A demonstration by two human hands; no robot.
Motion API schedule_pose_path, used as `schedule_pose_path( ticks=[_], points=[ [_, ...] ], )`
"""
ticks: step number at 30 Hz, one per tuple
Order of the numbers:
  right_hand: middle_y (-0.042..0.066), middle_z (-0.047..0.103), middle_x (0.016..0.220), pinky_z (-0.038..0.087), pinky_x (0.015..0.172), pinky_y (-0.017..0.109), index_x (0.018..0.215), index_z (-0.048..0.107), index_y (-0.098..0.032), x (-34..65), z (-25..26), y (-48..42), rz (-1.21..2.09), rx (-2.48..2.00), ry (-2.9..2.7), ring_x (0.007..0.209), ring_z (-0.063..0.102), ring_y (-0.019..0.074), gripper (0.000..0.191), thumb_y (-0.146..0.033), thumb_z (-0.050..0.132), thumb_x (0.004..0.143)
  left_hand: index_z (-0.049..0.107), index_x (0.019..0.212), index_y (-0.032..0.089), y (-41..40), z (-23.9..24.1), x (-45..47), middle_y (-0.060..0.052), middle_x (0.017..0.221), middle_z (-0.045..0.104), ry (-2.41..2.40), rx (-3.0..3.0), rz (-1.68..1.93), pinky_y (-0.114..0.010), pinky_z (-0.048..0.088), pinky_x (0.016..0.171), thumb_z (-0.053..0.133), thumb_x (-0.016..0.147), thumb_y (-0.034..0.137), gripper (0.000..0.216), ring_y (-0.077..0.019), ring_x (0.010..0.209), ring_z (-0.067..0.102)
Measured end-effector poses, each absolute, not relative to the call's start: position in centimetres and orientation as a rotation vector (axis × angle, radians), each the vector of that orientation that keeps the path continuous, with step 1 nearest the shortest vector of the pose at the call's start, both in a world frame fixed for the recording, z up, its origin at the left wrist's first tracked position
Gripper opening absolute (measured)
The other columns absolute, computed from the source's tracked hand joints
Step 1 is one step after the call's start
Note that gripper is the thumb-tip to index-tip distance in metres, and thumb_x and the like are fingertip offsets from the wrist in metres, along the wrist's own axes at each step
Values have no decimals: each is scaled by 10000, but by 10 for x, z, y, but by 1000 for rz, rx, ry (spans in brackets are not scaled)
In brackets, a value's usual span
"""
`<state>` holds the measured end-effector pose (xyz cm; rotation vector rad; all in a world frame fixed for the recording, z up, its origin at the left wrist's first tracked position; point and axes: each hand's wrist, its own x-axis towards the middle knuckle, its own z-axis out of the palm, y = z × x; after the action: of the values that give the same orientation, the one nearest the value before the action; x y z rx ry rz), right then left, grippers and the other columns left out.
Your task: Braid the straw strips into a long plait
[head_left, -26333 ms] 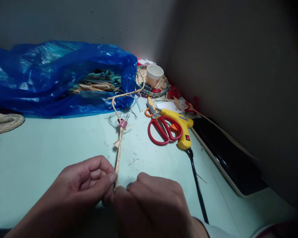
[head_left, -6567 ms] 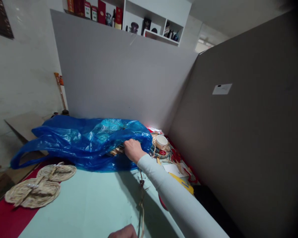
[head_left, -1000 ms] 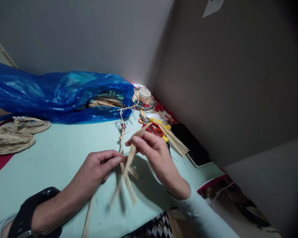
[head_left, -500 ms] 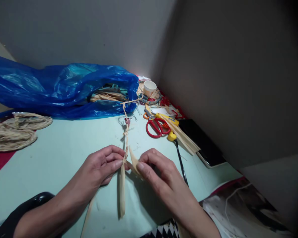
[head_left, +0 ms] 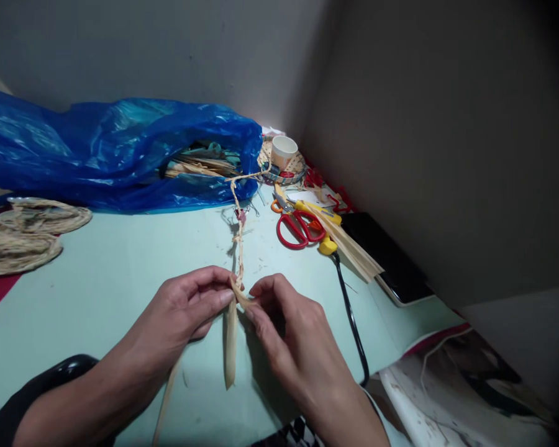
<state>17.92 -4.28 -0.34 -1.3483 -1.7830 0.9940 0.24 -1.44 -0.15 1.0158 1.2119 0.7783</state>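
Fingers of the left hand [head_left: 192, 305] pinch the lower end of a knotted fibre cord [head_left: 240, 253] above the pale green surface [head_left: 116, 273], while those of the right hand [head_left: 298, 332] grasp a short pale strip [head_left: 243, 302] between thumb and forefinger, right beside the left fingertips. Just how strip and cord meet is hard to make out, since the fingers cover the join. From that spot a broad flat leaf [head_left: 231, 351] points down toward the person, and a thin strand [head_left: 168, 394] shows below the left wrist. Farther up, a pink clip [head_left: 241, 215] sits on the cord, which then bends in front of a blue plastic bag [head_left: 121, 155] toward a woven basket [head_left: 300, 176]. Red-handled scissors [head_left: 292, 232] overlap a yellow glue gun [head_left: 328, 246], with a fibre bundle [head_left: 351, 247] lying across the gun.
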Motion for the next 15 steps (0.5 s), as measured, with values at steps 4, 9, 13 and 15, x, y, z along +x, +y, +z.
schedule_pose_path(
  ticks=[4,9,13,15],
  points=[
    [9,674,918,424,746,311,978,612,-218,174,-2,-46,855,-1434,-1838,846,622,188,93,-187,529,1008,679,907,205,-14,-1,3,70,647,483,1240,1018,779,-208,152,474,781,757,479,328,-70,515,248],
    [31,642,933,457,778,338,978,628,-212,171,-6,-50,709,-1460,-1931,829,615,202,127,-127,534,985,672,848,185,-13,-1,3,101,559,407,1243,1043,779,-187,136,418,794,723,513,371,-58,467,223],
    [36,610,884,463,731,335,901,616,-204,175,-6,-52,599,-1466,-1986,799,596,210,132,-103,549,953,642,810,190,-12,1,4,101,523,450,1237,1105,760,-180,169,392,763,758,494,331,-56,430,260],
    [43,600,866,450,690,330,891,621,-198,176,-4,-54,506,-1460,-2001,771,583,212,142,-105,534,953,626,787,194,-12,2,5,96,513,477,1250,1135,748,-177,185,392,758,759,455,294,-60,432,280]
  ],
)
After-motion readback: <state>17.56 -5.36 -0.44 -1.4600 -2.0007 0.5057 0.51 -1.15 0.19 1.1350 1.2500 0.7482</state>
